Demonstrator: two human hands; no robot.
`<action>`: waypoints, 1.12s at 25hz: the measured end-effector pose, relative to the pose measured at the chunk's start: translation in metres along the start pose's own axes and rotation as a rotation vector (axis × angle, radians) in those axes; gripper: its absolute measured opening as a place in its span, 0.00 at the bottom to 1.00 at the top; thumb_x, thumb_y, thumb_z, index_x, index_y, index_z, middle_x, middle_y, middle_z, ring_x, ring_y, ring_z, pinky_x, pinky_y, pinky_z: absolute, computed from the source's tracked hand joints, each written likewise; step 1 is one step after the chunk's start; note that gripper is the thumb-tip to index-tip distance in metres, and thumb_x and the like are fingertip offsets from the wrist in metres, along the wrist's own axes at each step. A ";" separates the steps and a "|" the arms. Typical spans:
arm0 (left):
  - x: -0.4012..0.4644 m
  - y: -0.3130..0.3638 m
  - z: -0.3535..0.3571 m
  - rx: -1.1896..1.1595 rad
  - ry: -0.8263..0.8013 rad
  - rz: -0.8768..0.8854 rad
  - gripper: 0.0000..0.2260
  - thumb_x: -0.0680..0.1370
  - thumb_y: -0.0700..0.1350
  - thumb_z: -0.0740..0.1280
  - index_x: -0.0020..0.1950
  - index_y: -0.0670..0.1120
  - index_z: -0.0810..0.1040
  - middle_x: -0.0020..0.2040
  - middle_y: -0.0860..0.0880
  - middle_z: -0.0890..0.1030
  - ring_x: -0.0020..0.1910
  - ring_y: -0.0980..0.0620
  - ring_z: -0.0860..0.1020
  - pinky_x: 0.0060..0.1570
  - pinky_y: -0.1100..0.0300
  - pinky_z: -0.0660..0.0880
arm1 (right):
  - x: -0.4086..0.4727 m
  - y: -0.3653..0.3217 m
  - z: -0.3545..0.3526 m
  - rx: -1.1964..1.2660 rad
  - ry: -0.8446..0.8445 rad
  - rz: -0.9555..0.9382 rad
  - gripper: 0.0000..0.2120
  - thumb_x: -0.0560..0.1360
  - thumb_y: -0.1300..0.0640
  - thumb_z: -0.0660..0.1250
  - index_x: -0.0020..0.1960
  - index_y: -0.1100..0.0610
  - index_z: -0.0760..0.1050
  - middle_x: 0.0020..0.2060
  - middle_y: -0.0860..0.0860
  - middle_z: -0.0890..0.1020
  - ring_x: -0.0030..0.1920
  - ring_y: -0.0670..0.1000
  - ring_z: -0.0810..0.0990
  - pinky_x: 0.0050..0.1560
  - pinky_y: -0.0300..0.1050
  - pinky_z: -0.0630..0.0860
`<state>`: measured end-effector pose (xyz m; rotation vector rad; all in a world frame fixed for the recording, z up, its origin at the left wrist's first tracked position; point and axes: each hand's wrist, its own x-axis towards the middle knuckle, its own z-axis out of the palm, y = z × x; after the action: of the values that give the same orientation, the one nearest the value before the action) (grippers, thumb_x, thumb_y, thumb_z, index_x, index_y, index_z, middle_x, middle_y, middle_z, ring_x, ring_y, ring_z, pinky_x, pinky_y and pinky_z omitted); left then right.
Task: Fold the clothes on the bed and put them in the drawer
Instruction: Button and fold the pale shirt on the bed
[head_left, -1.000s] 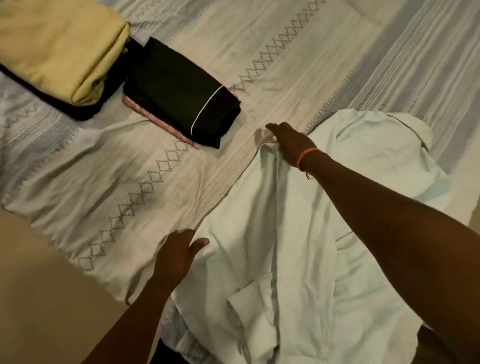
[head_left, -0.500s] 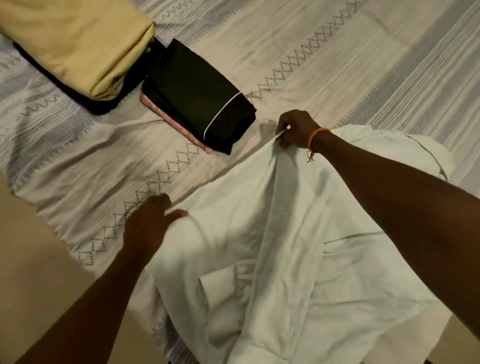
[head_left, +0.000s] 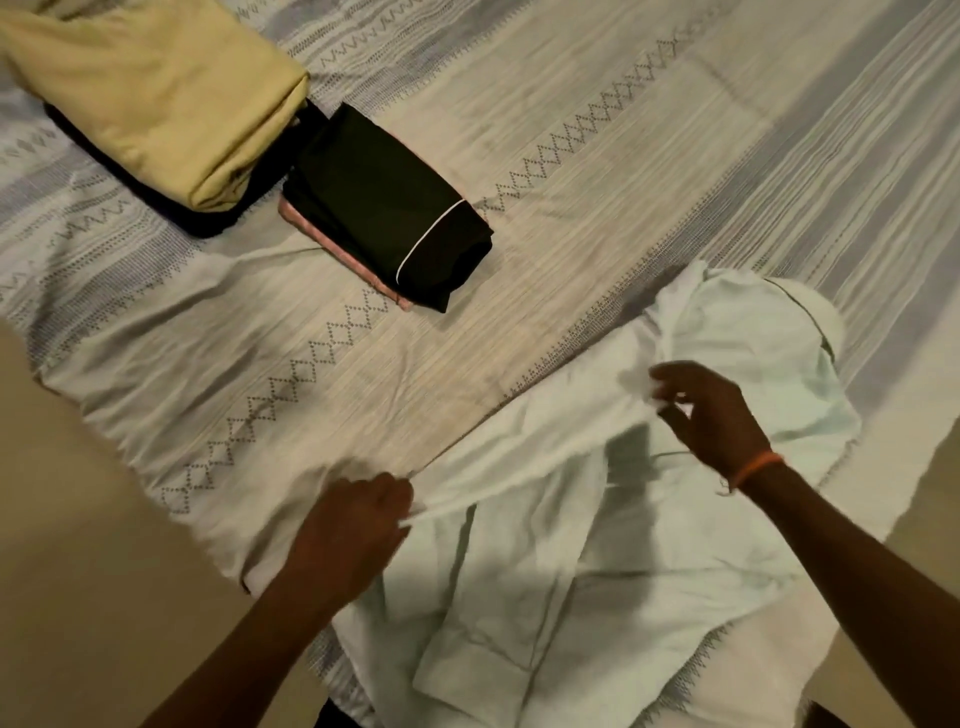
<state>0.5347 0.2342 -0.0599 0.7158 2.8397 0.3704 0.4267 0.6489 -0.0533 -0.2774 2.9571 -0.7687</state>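
Head view: pale mint cotton shirt (head_left: 649, 561) lies spread on the striped white-grey woven bedspread (head_left: 571, 156), at its near edge. Left hand (head_left: 348, 535) pinches the shirt's edge with curled fingers, at the shirt's left side. Right hand (head_left: 711, 415), with an orange band (head_left: 756, 466) on the wrist, pinches a fabric fold near the collar, other fingers loosely spread. Beyond the shirt to the left: folded black garment with white piping (head_left: 384, 208) on a pink folded piece (head_left: 332, 244); further left of the shirt, folded pale yellow cloth (head_left: 156, 98) atop a dark folded item (head_left: 171, 202).
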 end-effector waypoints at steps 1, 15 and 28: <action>-0.006 0.011 0.016 0.047 -0.080 0.038 0.18 0.57 0.42 0.82 0.40 0.45 0.76 0.32 0.47 0.75 0.22 0.47 0.73 0.26 0.58 0.70 | -0.023 0.007 0.003 -0.087 -0.002 -0.001 0.15 0.65 0.74 0.73 0.50 0.64 0.79 0.49 0.58 0.82 0.46 0.60 0.83 0.47 0.51 0.80; -0.030 0.049 0.080 -0.475 -0.458 -0.164 0.08 0.64 0.46 0.58 0.41 0.49 0.71 0.38 0.57 0.69 0.37 0.59 0.67 0.39 0.65 0.61 | -0.048 0.014 0.068 0.551 0.217 1.075 0.14 0.68 0.57 0.74 0.51 0.59 0.75 0.44 0.58 0.80 0.36 0.56 0.79 0.35 0.44 0.79; 0.103 0.092 0.093 0.034 -0.146 -0.093 0.44 0.66 0.62 0.75 0.74 0.40 0.68 0.73 0.36 0.67 0.71 0.33 0.67 0.66 0.37 0.67 | 0.089 0.070 0.014 0.357 0.291 1.021 0.28 0.73 0.36 0.66 0.42 0.64 0.78 0.44 0.60 0.82 0.49 0.56 0.80 0.50 0.43 0.70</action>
<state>0.5082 0.3812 -0.1346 0.5890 2.7349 0.2455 0.3297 0.6848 -0.1016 1.3239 2.5277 -1.1372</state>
